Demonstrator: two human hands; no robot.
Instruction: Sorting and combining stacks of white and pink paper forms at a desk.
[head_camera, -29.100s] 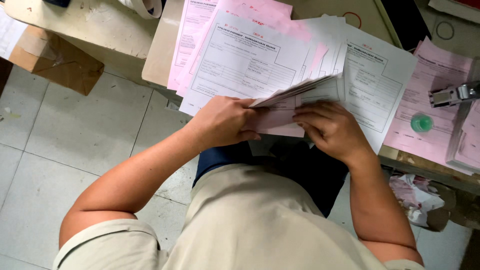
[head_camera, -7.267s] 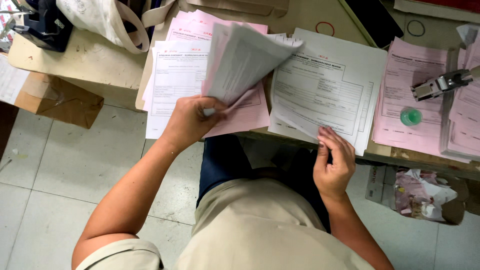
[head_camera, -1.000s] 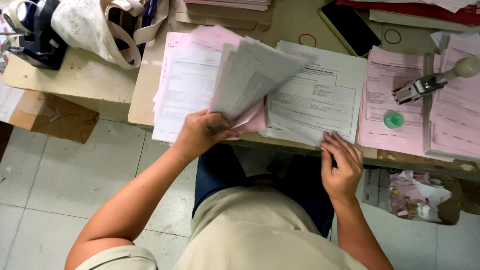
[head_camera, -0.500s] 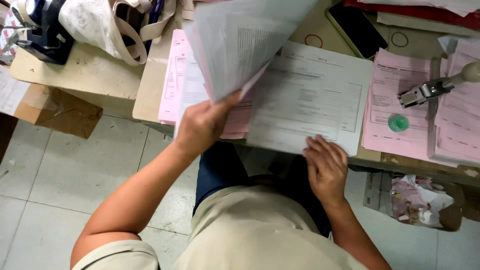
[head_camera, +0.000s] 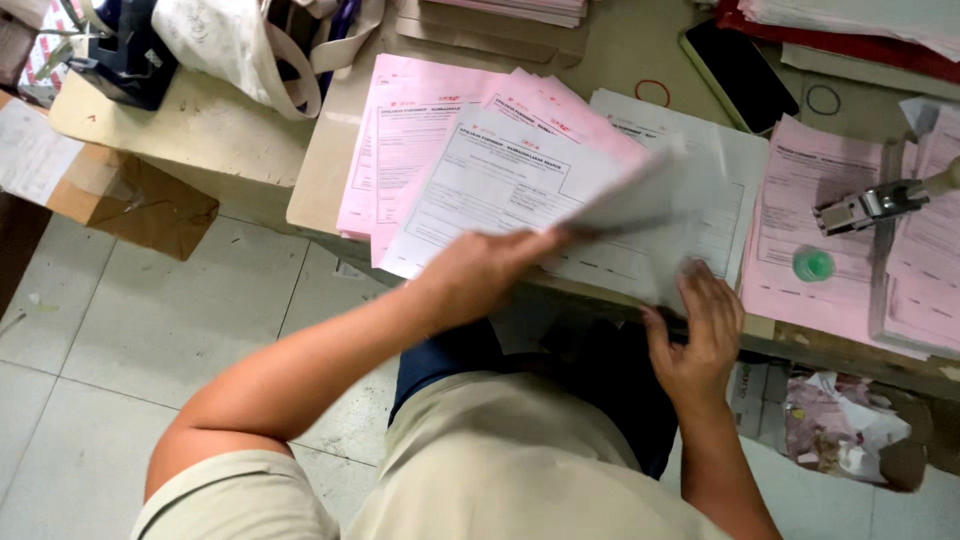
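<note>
Looking down past our beige shirt, we find our right hand (head_camera: 697, 335) at the near edge of the bench (head_camera: 640, 45), fingers spread and loosely curled, fingertips on the lower edge of a white form (head_camera: 725, 190) lying there. Our left hand (head_camera: 480, 275) is closed on a bundle of white sheets (head_camera: 640, 205), blurred, held low over that form. Just beyond the left hand lies another white form (head_camera: 500, 185) on top of a fanned pile of pink forms (head_camera: 400, 140). To the right sit more pink sheets (head_camera: 800, 200), a small green cap (head_camera: 813, 264) and a metal stamp (head_camera: 868, 205). Farther back lie a dark phone (head_camera: 742, 72), a red rubber band (head_camera: 653, 92) and, at the far left, a cloth bag (head_camera: 240, 45).
</note>
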